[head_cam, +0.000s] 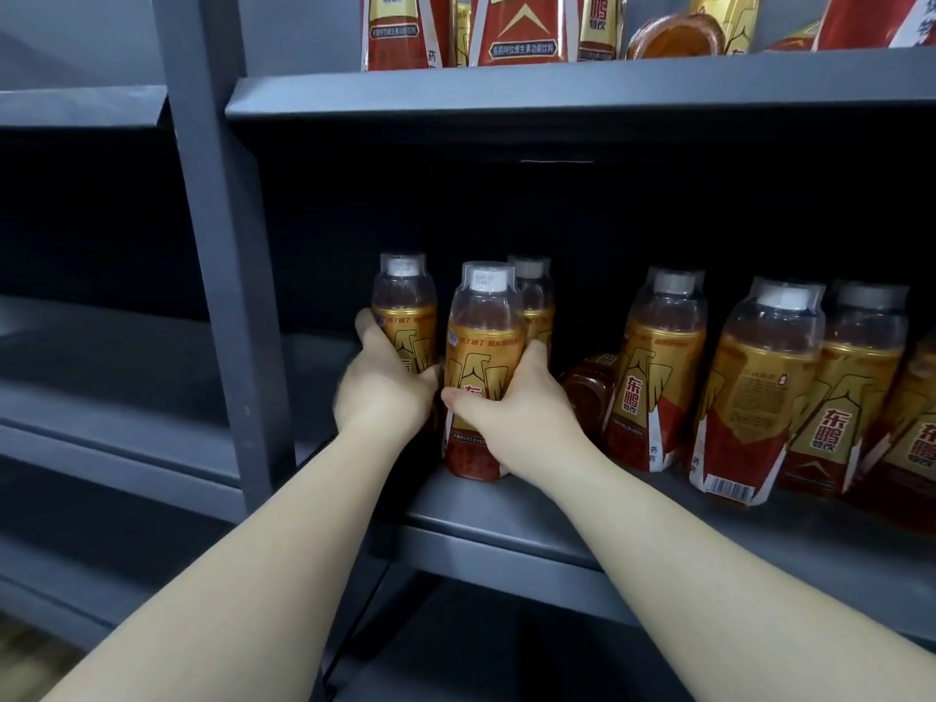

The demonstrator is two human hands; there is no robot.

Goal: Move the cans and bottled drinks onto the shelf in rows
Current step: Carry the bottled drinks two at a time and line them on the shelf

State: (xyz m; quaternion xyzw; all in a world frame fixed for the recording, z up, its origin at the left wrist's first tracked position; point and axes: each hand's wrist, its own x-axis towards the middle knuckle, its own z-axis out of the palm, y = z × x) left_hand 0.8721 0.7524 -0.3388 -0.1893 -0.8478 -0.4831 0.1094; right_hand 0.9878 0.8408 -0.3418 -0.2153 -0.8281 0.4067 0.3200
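- both hands are at the left end of the shelf (582, 529), around 9 o'clock of the drinks on it; the left hand (385, 392) holds the back bottle (407, 316), fingers curled round its left side; the right hand (511, 397) grips the front bottle (483, 342), thumb across the label, fingers wrapped round its right side
- both of those look upright with their bases on the shelf, just beside each other; a third bottle (532, 296) stands right behind, at about 1 o'clock of the front one; to me that reads as a row getting squared up
- done, I'd say: a cluster (759, 387) of the same bottles stands on this shelf out at 3 o'clock, and the top shelf (557, 88) at 12 o'clock carries more bottles (516, 27)
- left, I'd say: the cluster looks bunched and a bit slanted (could be the wide lens) rather than in tidy rows; a fallen bottle (587, 392) lies on its side between the front bottle and the cluster, so it wants standing up; a tipped bottle (673, 38) lies on the top shelf at about 1 o'clock as well
- no cans anywhere in view; can't tell how much stock waits out of shot; my guess is somewhere mid-job, more tidying than hauling from here
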